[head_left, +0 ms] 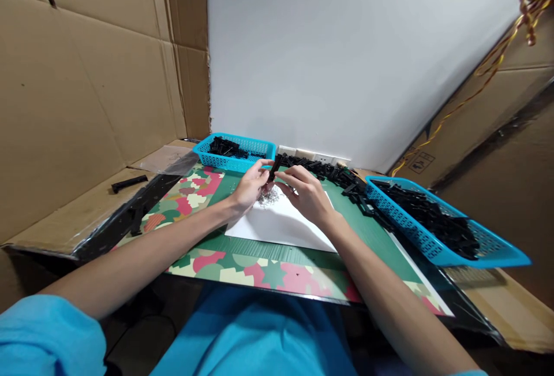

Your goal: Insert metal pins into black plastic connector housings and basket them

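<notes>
My left hand (252, 186) and my right hand (305, 191) meet over a white sheet (281, 227) on the green mat. Between their fingertips they pinch a small black plastic part (272, 169), held roughly upright. Both hands have their fingers closed on it. Just under the hands lies a small heap of tiny silvery metal pieces (269, 196) on the sheet. A row of similar black parts (322, 169) lies on the table behind my right hand.
A blue basket (242, 159) with a few black parts stands at the back left. A larger blue basket (489, 252) full of black parts sits at the right. Cardboard walls enclose the table; a loose black part (128, 182) lies on the left cardboard flap.
</notes>
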Demonstrator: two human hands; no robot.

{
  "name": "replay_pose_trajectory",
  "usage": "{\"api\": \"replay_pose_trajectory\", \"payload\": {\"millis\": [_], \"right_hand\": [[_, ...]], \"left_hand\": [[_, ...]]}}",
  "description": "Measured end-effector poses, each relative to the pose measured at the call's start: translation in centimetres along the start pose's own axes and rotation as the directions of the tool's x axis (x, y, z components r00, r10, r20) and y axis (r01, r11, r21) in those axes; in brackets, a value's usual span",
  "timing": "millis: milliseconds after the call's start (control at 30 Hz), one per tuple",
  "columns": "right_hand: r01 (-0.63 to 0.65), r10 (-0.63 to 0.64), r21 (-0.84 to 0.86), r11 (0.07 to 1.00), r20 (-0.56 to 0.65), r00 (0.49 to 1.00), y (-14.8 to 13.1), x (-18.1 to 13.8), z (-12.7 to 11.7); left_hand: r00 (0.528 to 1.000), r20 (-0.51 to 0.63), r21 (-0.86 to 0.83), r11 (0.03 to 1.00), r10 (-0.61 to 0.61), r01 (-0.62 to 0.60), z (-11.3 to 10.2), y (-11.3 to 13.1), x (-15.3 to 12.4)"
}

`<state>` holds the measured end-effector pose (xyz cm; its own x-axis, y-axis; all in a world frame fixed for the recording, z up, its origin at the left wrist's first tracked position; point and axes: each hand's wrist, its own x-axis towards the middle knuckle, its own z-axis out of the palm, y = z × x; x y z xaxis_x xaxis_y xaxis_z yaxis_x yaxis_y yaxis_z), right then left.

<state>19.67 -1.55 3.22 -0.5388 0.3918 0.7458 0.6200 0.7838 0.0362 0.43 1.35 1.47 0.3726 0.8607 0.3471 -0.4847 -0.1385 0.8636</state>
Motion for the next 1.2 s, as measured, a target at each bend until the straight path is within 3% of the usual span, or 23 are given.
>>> {"api": "replay_pose_trajectory", "payload": {"millis": [133,267,400,500,567,633,700,800,1067,1200], "right_hand": [[-0.009,0.01,-0.024,1.0,0.034,0.999,0.2,-0.1,-0.2],[-0.01,0.011,-0.024,1.0,0.037,0.999,0.3,-0.1,-0.4],[-0.034,0.034,0.007,0.999,0.055,0.998,0.1,0.1,-0.8],[-0.064,0.059,0.05,0.997,0.103,0.993,0.4,0.1,-1.0],[-0.102,0.089,0.084,0.991,0.149,0.985,1.0,-0.1,-1.1],[-0.149,0.124,0.113,0.982,0.201,0.972,1.6,-0.5,-1.2],[-0.193,0.158,0.133,0.972,0.236,0.959,2.1,-0.9,-1.2],[-0.222,0.176,0.164,0.961,0.259,0.95,2.2,-1.1,-1.1],[-0.271,0.216,0.173,0.947,0.284,0.934,1.5,-0.8,-2.3],[-0.338,0.278,0.148,0.93,0.319,0.906,1.6,-0.8,-3.3]], "left_hand": [[0.995,-0.003,-0.071,0.993,-0.099,0.098,0.0,0.7,-0.3],[0.99,0.023,-0.034,0.99,-0.138,0.139,0.0,0.4,-0.4],[0.99,0.042,0.056,0.99,-0.132,0.129,-0.3,-0.5,-0.2],[0.995,0.065,0.268,0.962,-0.069,0.05,-1.0,-0.7,0.0],[0.99,0.131,0.495,0.862,0.047,-0.106,-1.6,-0.5,0.1],[0.963,0.229,0.678,0.687,0.141,-0.262,-2.2,-0.2,0.0],[0.937,0.303,0.766,0.541,0.172,-0.347,-2.5,0.2,-0.2],[0.92,0.359,0.801,0.453,0.159,-0.391,-2.5,0.4,-0.4],[0.947,0.273,0.812,0.486,0.171,-0.322,-1.8,0.7,-0.9],[0.945,0.301,0.823,0.465,0.13,-0.326,-1.5,0.1,-1.2]]}}
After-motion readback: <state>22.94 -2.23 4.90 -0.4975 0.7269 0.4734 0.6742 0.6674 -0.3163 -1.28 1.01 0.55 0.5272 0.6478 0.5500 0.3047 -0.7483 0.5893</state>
